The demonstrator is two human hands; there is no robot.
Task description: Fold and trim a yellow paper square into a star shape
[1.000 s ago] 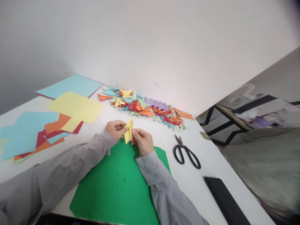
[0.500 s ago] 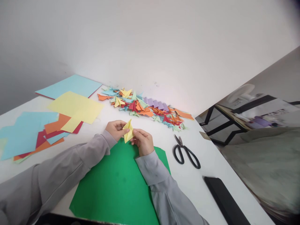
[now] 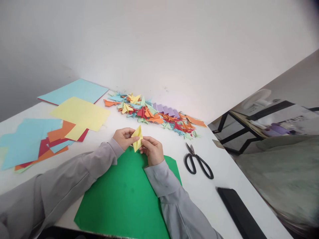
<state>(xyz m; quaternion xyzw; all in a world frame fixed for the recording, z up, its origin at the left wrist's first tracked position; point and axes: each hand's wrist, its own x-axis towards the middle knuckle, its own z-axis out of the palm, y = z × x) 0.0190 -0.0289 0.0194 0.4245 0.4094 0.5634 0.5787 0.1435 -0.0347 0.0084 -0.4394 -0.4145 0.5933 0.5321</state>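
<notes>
A small folded piece of yellow paper (image 3: 137, 143) is held up between my two hands, just above the far edge of a green sheet (image 3: 122, 196). From the left, my left hand (image 3: 124, 138) pinches it, the thumb lying across its face. On its right side my right hand (image 3: 152, 148) grips it between thumb and fingers. The paper is creased into a pointed, diamond-like shape with a raised fold. Some of the fingertips behind it are hidden.
Black-handled scissors (image 3: 198, 161) lie right of the green sheet, with a black flat bar (image 3: 240, 212) nearer me. Folded colourful paper pieces (image 3: 149, 114) are heaped along the wall. Loose sheets, including a large yellow one (image 3: 81, 113) and blue ones (image 3: 32, 139), spread over the left side.
The yellow paper has turned slightly and shows a little more of its right face. Both hands keep their hold in nearly the same place.
</notes>
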